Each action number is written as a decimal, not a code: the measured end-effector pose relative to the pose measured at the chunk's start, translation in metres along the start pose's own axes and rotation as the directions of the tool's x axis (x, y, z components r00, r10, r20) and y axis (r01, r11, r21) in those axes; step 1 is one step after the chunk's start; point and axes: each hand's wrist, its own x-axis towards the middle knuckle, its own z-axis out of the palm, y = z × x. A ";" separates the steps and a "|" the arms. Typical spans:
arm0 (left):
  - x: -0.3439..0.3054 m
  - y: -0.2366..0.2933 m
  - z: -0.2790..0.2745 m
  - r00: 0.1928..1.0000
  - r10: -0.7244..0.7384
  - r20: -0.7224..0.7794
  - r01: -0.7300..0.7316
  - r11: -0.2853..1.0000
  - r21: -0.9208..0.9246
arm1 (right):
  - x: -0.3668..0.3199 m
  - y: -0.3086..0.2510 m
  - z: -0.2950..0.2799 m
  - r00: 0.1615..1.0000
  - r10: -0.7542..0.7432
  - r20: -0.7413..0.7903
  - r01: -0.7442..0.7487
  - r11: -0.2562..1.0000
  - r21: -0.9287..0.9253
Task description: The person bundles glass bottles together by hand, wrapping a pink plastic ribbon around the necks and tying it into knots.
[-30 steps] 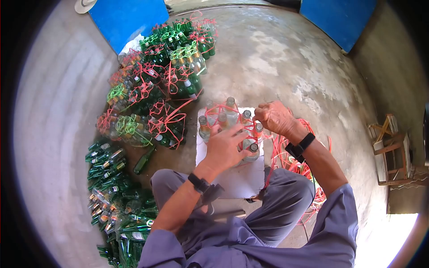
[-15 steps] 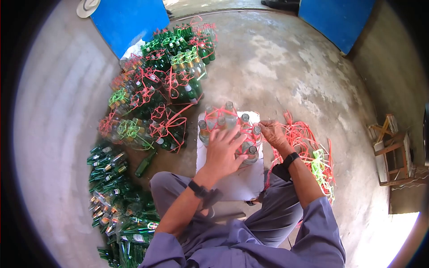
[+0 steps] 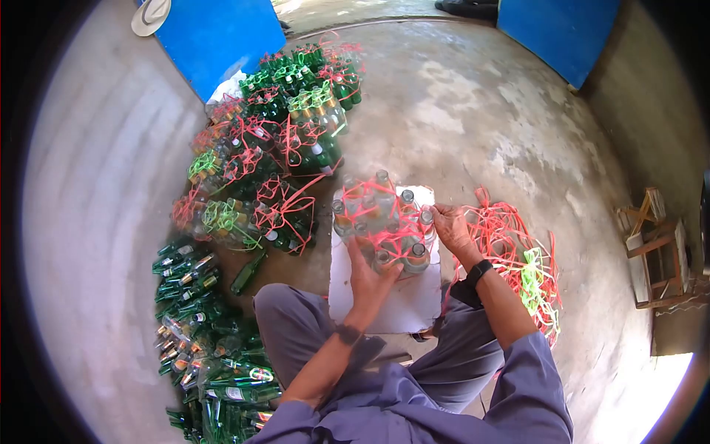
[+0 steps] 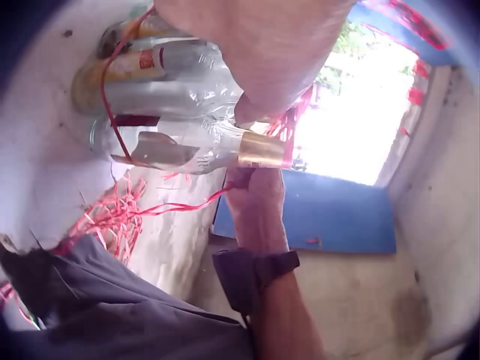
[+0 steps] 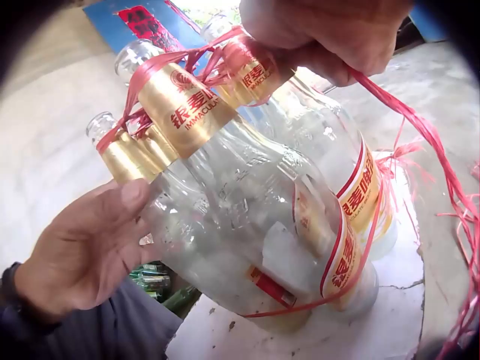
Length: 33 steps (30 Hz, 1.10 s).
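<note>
A bundle of clear glass bottles (image 5: pixel 240 176) with gold neck foil stands upright, tied by red plastic strap (image 5: pixel 416 116) around the necks and lower bodies. My left hand (image 3: pixel 367 285) holds the bundle's near side, thumb and fingers to either side of a bottle (image 3: pixel 382 259). In the right wrist view, that left hand (image 5: pixel 82 251) has its thumb against the glass below the neck. At the right side of the necks, my right hand (image 3: pixel 452 229) pinches the strap, whose loose length trails from the fingers. Under the bottles is a white board (image 3: pixel 384 314).
A heap of red and green strap (image 3: pixel 510 248) lies on the floor at right. Strapped bottle bundles (image 3: pixel 281 148) and loose green bottles (image 3: pixel 214 348) fill the left side. A wooden stool (image 3: pixel 658 251) stands by the right wall. My bent legs (image 3: pixel 292 314) flank the board.
My right hand has come down from above the necks to the bundle's right side. The left hand has slid from the bottle tops toward me, down onto the near side.
</note>
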 end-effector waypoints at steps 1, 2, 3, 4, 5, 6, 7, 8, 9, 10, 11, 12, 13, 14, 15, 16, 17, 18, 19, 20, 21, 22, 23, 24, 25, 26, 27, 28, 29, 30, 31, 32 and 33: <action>0.002 -0.001 0.001 1.000 -0.003 0.004 0.003 1.000 0.002 | -0.001 0.000 0.000 1.000 0.005 -0.002 -0.005 1.000 0.001; 0.004 -0.004 0.001 1.000 0.006 0.016 -0.006 1.000 -0.023 | -0.002 -0.001 0.000 1.000 0.023 0.006 -0.023 1.000 0.019; 0.007 -0.008 0.000 1.000 0.016 0.027 -0.014 0.999 -0.049 | -0.002 -0.001 0.001 0.999 0.041 0.013 -0.042 0.998 0.036; 0.011 -0.012 -0.002 0.999 0.012 0.030 -0.010 0.999 -0.048 | -0.005 -0.001 0.001 0.999 0.046 0.013 -0.047 0.998 0.036; 0.016 -0.017 -0.006 0.995 0.050 0.081 -0.044 0.997 -0.067 | -0.010 -0.007 0.000 1.000 0.020 -0.012 -0.020 1.000 -0.019; 0.021 -0.020 -0.012 0.988 0.086 0.129 -0.075 0.993 -0.090 | -0.015 -0.010 0.000 0.999 -0.007 -0.033 0.005 0.997 -0.076; 0.029 -0.024 -0.021 0.989 0.077 0.129 -0.066 0.994 -0.090 | -0.021 -0.009 0.003 1.000 0.000 -0.028 -0.002 0.997 -0.078; 0.040 -0.023 -0.033 0.965 0.178 0.192 -0.168 0.983 -0.068 | -0.028 -0.008 0.006 0.998 0.052 -0.047 -0.055 0.996 -0.066; 0.053 -0.022 -0.045 0.926 0.276 0.258 -0.272 0.961 -0.053 | -0.036 -0.008 0.009 0.992 0.105 -0.068 -0.108 0.993 -0.050; 0.067 -0.014 -0.058 0.927 0.270 0.261 -0.266 0.963 -0.051 | -0.045 -0.016 0.010 0.989 0.138 -0.051 -0.139 0.990 -0.017; 0.083 -0.002 -0.073 0.906 0.158 0.393 -0.144 0.987 -0.064 | -0.053 -0.022 0.014 0.988 0.143 -0.050 -0.144 0.989 -0.015; 0.096 0.006 -0.080 0.854 0.050 0.517 -0.022 0.998 -0.060 | -0.060 -0.028 0.018 0.989 0.146 -0.035 -0.145 0.989 0.015; 0.106 0.009 -0.081 0.853 0.048 0.519 -0.021 0.998 -0.057 | -0.065 -0.030 0.021 0.989 0.147 -0.020 -0.146 0.988 0.045; 0.117 0.011 -0.082 0.853 0.166 0.495 -0.222 0.974 0.055 | -0.067 -0.026 0.026 0.991 0.131 0.001 -0.131 0.987 0.096; 0.122 0.013 -0.083 0.827 0.286 0.485 -0.410 0.896 0.170 | -0.066 -0.022 0.028 0.991 0.131 -0.003 -0.130 0.986 0.101; 0.121 0.013 -0.083 0.871 0.227 0.437 -0.321 0.934 0.155 | -0.064 -0.019 0.030 0.996 0.089 0.006 -0.089 0.991 0.096; 0.119 0.010 -0.084 0.869 0.227 0.440 -0.324 0.933 0.158 | -0.063 -0.020 0.032 0.999 0.048 0.015 -0.049 0.994 0.093; 0.116 0.006 -0.084 0.896 0.111 0.429 -0.232 0.942 0.242 | -0.062 -0.020 0.033 0.999 0.051 0.011 -0.052 0.994 0.098; 0.113 0.002 -0.085 0.913 -0.005 0.408 -0.139 0.936 0.323 | -0.062 -0.021 0.033 1.000 0.024 0.010 -0.025 0.994 0.107; 0.108 -0.001 -0.085 0.911 -0.005 0.413 -0.141 0.936 0.324 | -0.062 -0.024 0.032 1.000 -0.003 0.011 0.002 0.994 0.113; 0.101 -0.003 -0.084 0.942 0.075 0.327 -0.160 0.956 0.245 | -0.062 -0.026 0.029 1.000 -0.002 0.009 0.001 0.994 0.113; 0.094 -0.006 -0.083 0.962 0.146 0.229 -0.187 0.968 0.167 | -0.062 -0.030 0.027 0.999 0.009 0.031 -0.012 0.995 0.100; 0.084 -0.005 -0.083 0.962 0.146 0.230 -0.187 0.968 0.167 | -0.062 -0.032 0.024 0.998 0.020 0.054 -0.024 0.996 0.088; 0.073 0.000 -0.083 0.978 0.192 0.085 -0.205 0.962 0.182 | -0.061 -0.033 0.020 0.998 0.021 0.052 -0.025 0.995 0.091; 0.066 0.006 -0.083 0.970 0.238 -0.057 -0.222 0.954 0.202 | -0.058 -0.032 0.015 0.995 0.003 0.105 0.001 0.999 -0.037; 0.061 0.022 -0.085 0.969 0.241 -0.050 -0.226 0.952 0.208 | -0.055 -0.032 0.010 0.988 -0.007 0.156 0.033 0.986 -0.162; 0.055 0.045 -0.088 0.872 0.485 -0.071 -0.423 0.818 0.390 | -0.053 -0.034 0.009 0.989 -0.004 0.148 0.027 0.988 -0.155; 0.051 0.062 -0.088 0.716 0.697 -0.040 -0.565 0.611 0.555 | -0.051 -0.036 0.007 0.992 -0.058 0.108 0.074 0.986 -0.146; 0.048 0.071 -0.085 0.715 0.698 -0.027 -0.571 0.607 0.552 | -0.051 -0.037 0.006 0.992 -0.110 0.066 0.119 0.983 -0.141; 0.046 0.078 -0.081 0.755 0.655 0.039 -0.609 0.677 0.414 | -0.049 -0.038 0.005 0.988 -0.144 0.048 0.149 0.978 -0.147; 0.046 0.083 -0.076 0.781 0.615 0.109 -0.618 0.738 0.269 | -0.046 -0.041 0.002 0.989 -0.142 0.045 0.147 0.979 -0.144; 0.050 0.083 -0.071 0.786 0.591 0.183 -0.618 0.752 0.229 | -0.044 -0.046 -0.003 0.970 -0.236 0.061 0.244 0.942 -0.231; 0.051 0.086 -0.066 0.783 0.593 0.187 -0.621 0.749 0.231 | -0.042 -0.049 -0.006 0.942 -0.326 0.084 0.335 0.889 -0.313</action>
